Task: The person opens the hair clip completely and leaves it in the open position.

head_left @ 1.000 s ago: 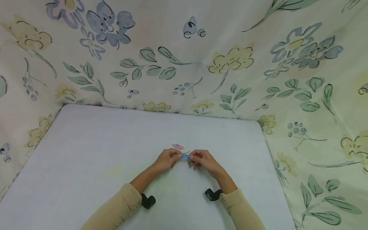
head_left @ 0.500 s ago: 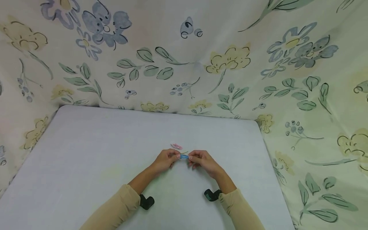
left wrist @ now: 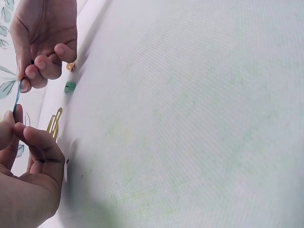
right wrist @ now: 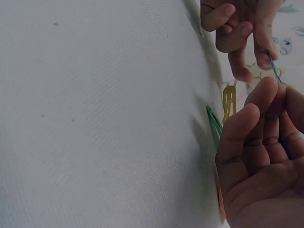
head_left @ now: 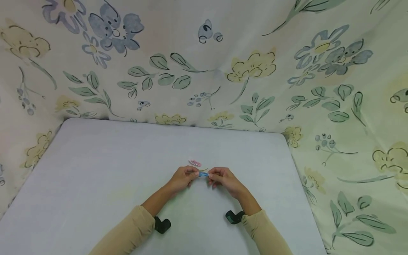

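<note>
Blue clip [head_left: 203, 174] in left grip [head_left: 182, 177], right grip [head_left: 224, 177].

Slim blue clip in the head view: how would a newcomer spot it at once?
On the broad white table, find the left hand and right hand. The slim blue clip spans the gap between them. Unlike the slim pink clip just beyond, it is held and blue.

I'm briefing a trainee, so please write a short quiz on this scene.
1. What colour is the hair clip pinched between the left hand and the right hand?
2. True or false: the pink clip is in the right hand.
3. Which clip also shows in the right wrist view? A) black B) yellow C) purple

Key: 1. Blue. 2. False; the pink clip lies on the table. 3. B, the yellow clip.
</note>
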Motion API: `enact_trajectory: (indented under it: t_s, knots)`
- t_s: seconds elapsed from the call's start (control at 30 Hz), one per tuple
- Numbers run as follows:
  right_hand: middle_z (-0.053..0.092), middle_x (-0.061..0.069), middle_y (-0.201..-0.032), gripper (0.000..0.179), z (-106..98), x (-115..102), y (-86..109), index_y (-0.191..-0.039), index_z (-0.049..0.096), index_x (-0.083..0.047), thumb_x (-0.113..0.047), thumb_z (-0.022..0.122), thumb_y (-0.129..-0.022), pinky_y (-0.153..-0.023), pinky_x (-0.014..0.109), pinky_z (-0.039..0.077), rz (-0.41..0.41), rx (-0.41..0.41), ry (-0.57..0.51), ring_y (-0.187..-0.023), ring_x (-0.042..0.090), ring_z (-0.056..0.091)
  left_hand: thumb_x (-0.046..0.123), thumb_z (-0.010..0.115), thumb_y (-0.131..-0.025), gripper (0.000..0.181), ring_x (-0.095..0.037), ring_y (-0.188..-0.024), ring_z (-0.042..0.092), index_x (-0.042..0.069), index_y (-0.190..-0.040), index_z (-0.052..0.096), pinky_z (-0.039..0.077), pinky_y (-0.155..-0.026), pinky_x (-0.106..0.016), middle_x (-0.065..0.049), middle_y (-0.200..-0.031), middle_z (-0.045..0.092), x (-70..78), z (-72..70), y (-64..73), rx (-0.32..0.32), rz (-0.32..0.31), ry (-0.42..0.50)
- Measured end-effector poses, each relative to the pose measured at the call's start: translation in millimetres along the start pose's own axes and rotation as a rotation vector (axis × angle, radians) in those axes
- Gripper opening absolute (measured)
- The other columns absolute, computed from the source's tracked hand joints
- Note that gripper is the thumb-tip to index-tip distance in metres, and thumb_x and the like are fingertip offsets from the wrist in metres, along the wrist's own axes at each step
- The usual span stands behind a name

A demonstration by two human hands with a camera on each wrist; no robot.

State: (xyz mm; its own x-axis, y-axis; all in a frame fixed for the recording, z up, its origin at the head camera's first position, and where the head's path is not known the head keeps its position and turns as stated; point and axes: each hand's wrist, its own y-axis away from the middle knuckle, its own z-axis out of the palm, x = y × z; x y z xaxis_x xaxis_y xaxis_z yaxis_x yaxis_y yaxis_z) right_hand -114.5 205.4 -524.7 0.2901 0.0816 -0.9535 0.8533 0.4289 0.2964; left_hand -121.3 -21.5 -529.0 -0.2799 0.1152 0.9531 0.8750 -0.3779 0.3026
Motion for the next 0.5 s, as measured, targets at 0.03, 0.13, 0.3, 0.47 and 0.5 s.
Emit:
enact_trajectory:
  t_s: [0.03, 0.13, 0.3, 0.47, 0.5]
  knots:
    - [0.066, 0.018, -0.091, 0.035, 0.0, 0.4, -0.4, -0.114, 0.055, 0.02, -0.011, 0.06, -0.099, -0.069, 0.029, 0.052, -0.002, -0.002, 0.001, -0.08, 0.017, 0.064, 0.013, 0.062, -0.099, 0.021, -0.016, -0.061, 0.045, -0.003, -0.112, 0.066, 0.041, -0.058, -0.026, -0.002, -0.075, 0.052, 0.1, -0.1, 0.1, 0.001, 0.0, 0.002]
    - [0.066, 0.018, -0.092, 0.035, 0.1, 0.3, -0.3, -0.115, 0.055, 0.02, -0.012, 0.059, -0.1, -0.069, 0.029, 0.052, -0.004, -0.004, 0.003, -0.08, 0.017, 0.064, 0.013, 0.062, -0.099, 0.023, -0.015, -0.062, 0.044, -0.005, -0.112, 0.066, 0.041, -0.058, -0.025, 0.0, -0.077, 0.052, 1.0, -0.6, 0.6, -0.002, 0.006, 0.009]
    - [0.066, 0.016, -0.091, 0.035, 1.2, 0.7, 0.2, -0.114, 0.055, 0.02, -0.012, 0.059, -0.099, -0.069, 0.03, 0.052, -0.003, 0.002, -0.003, -0.08, 0.017, 0.063, 0.014, 0.061, -0.099, 0.027, -0.015, -0.062, 0.045, -0.007, -0.114, 0.064, 0.042, -0.057, -0.026, 0.0, -0.079, 0.053, 0.7, -0.9, 1.2, -0.014, 0.023, 0.012]
    - [0.065, 0.012, -0.089, 0.034, 1.9, 2.5, -0.3, -0.114, 0.056, 0.019, -0.011, 0.059, -0.1, -0.068, 0.029, 0.052, 0.012, 0.037, -0.012, -0.079, 0.017, 0.062, 0.016, 0.064, -0.098, 0.025, -0.013, -0.06, 0.044, -0.004, -0.112, 0.068, 0.041, -0.056, -0.025, 0.0, -0.074, 0.052, -0.1, 0.0, -0.3, 0.017, 0.009, 0.001]
    - [0.064, 0.012, -0.088, 0.034, 1.9, 2.7, -0.3, -0.115, 0.057, 0.019, -0.012, 0.06, -0.1, -0.068, 0.028, 0.051, 0.017, 0.045, -0.01, -0.079, 0.017, 0.062, 0.016, 0.065, -0.097, 0.024, -0.013, -0.059, 0.044, -0.003, -0.111, 0.069, 0.04, -0.055, -0.024, 0.0, -0.072, 0.051, -0.6, 0.1, -1.4, 0.029, 0.01, -0.005]
